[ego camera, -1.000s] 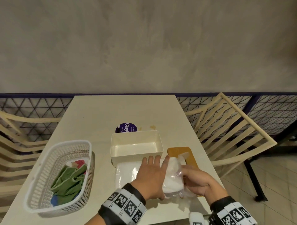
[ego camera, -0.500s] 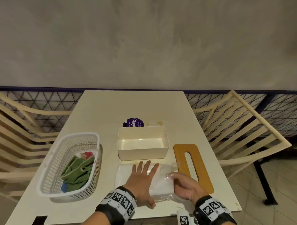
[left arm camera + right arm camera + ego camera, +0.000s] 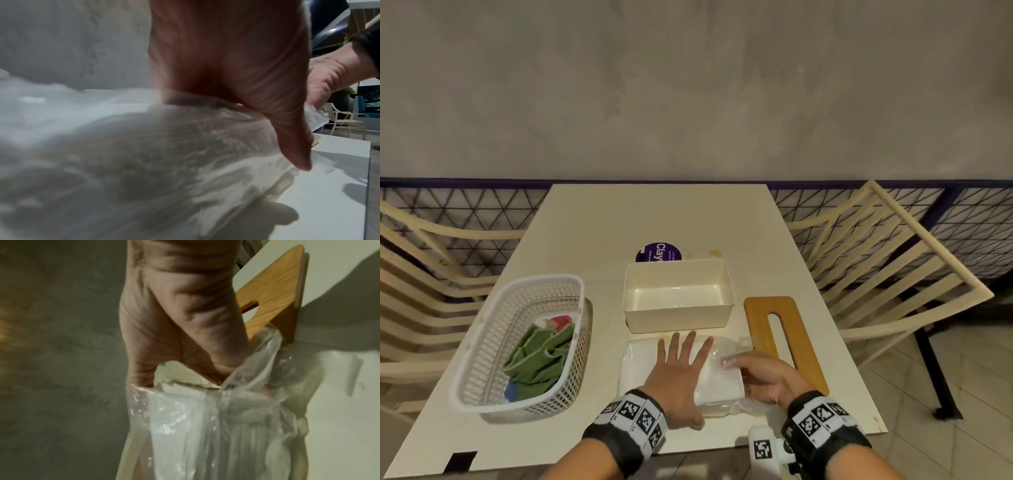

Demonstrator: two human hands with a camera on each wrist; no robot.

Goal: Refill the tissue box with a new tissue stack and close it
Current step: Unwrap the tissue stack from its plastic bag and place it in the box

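A white tissue stack in a clear plastic wrapper lies flat at the table's front, just before the empty cream tissue box. My left hand presses flat on top of it with fingers spread, and the left wrist view shows the palm on the plastic. My right hand is at the stack's right end. In the right wrist view its fingers reach into the wrapper's open end and pinch the plastic. The slotted wooden lid lies flat to the right.
A white plastic basket with green and other cloths stands at the left. A purple round sticker sits behind the box. Slatted chairs flank the table on the right and the left. A wall stands beyond the table's far edge.
The stack's right end, raised a second ago, now lies flat on the table. My left hand has spread out on top of it. The right hand stays at the open end.
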